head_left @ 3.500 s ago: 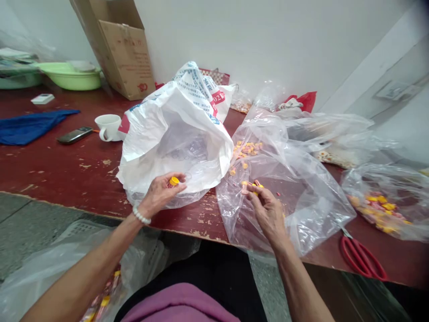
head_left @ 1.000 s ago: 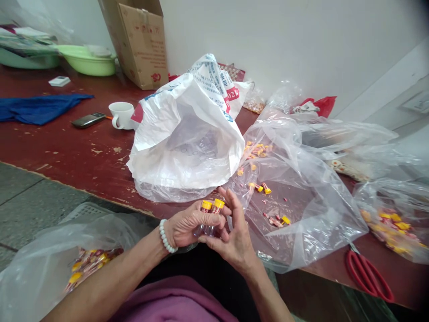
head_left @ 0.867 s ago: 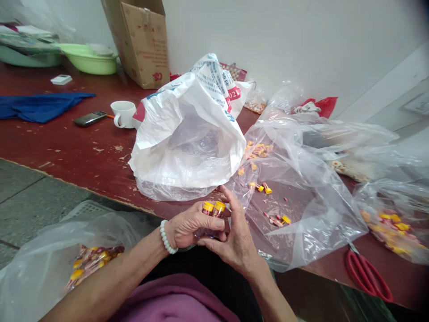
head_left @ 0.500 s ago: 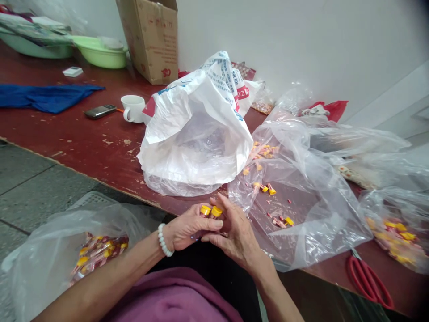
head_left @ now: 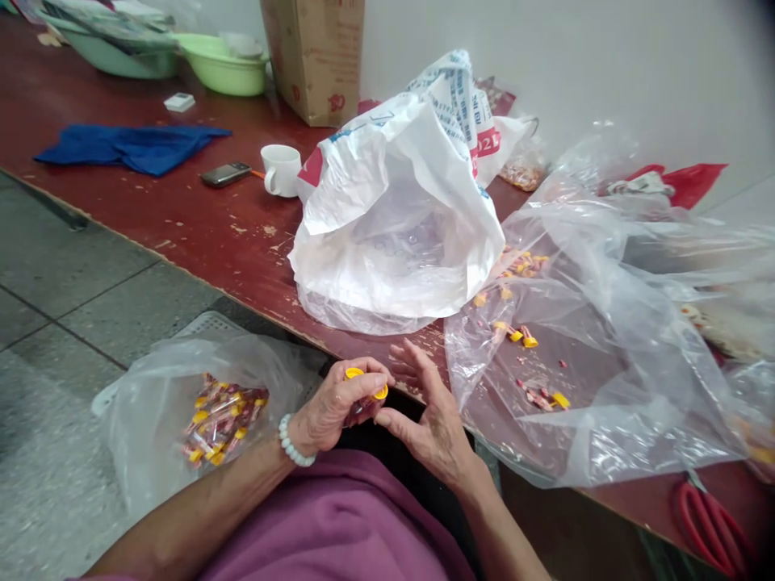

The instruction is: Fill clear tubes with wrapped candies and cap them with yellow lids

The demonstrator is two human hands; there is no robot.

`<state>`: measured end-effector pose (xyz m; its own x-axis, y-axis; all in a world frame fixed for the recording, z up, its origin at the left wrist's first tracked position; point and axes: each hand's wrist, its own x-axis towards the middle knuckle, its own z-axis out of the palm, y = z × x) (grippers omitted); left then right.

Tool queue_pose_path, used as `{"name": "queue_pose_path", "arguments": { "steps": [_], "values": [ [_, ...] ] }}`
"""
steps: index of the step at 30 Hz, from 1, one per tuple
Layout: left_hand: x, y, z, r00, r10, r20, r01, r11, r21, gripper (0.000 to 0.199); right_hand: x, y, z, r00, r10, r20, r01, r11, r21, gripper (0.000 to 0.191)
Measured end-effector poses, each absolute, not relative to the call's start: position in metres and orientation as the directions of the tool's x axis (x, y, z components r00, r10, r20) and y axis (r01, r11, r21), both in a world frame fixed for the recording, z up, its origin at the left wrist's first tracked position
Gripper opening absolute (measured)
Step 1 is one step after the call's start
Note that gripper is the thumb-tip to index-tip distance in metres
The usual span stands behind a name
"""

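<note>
My left hand (head_left: pixel 334 403), with a pale bead bracelet at the wrist, is closed around small yellow-capped containers (head_left: pixel 380 393). Two yellow caps show between the fingers; most of the clear bodies is hidden by the hand. Just to the right, my right hand (head_left: pixel 431 411) has its fingers spread and holds nothing visible. Its thumb tip is close to the containers; whether it touches them I cannot tell. Low at the left, an open clear bag (head_left: pixel 145 411) holds many similar yellow-capped pieces (head_left: pixel 221 420) with reddish contents.
A white sack (head_left: pixel 345 202) with a clear liner gapes open on the red table (head_left: pixel 230 234). Clear plastic sheeting (head_left: pixel 642 363) with loose yellow-capped pieces (head_left: pixel 525 337) lies rightward. Red-handled scissors (head_left: pixel 711 520), a mug (head_left: pixel 282 168), a phone (head_left: pixel 225 174) and a blue cloth (head_left: pixel 133 147) are around.
My right hand has opened and drawn away from the containers, which now stay in my left hand, tilted more to the right. The view has swung left.
</note>
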<state>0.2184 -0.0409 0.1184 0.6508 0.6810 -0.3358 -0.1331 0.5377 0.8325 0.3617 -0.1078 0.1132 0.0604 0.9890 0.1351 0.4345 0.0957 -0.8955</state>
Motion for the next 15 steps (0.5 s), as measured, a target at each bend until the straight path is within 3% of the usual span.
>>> {"name": "queue_pose_path", "arguments": {
  "steps": [4,7,9,12,15],
  "values": [
    [0.220,-0.040,0.109,0.695,0.615,-0.373,-0.278,0.707,0.650,0.019,0.354,-0.105,0.112,0.041,0.992,0.118,0.371,0.095,-0.924,0.096],
    [0.216,-0.032,0.101,0.789,0.408,-0.459,-0.229,0.889,0.398,0.023,0.357,-0.103,0.115,0.076,0.994,0.081,0.306,0.054,-0.951,0.091],
    [0.209,-0.027,0.099,0.844,0.300,-0.444,-0.191,0.943,0.274,0.033,0.364,-0.103,0.119,0.117,0.991,0.063,0.246,0.033,-0.969,0.081],
    [0.196,-0.023,0.098,0.877,0.260,-0.404,-0.197,0.961,0.192,0.044,0.387,-0.101,0.123,0.240,0.967,0.082,0.214,0.029,-0.976,0.070],
    [0.182,-0.023,0.096,0.864,0.283,-0.417,-0.230,0.957,0.175,0.049,0.432,-0.098,0.123,0.460,0.872,0.168,0.300,0.025,-0.953,0.063]
  ]
}}
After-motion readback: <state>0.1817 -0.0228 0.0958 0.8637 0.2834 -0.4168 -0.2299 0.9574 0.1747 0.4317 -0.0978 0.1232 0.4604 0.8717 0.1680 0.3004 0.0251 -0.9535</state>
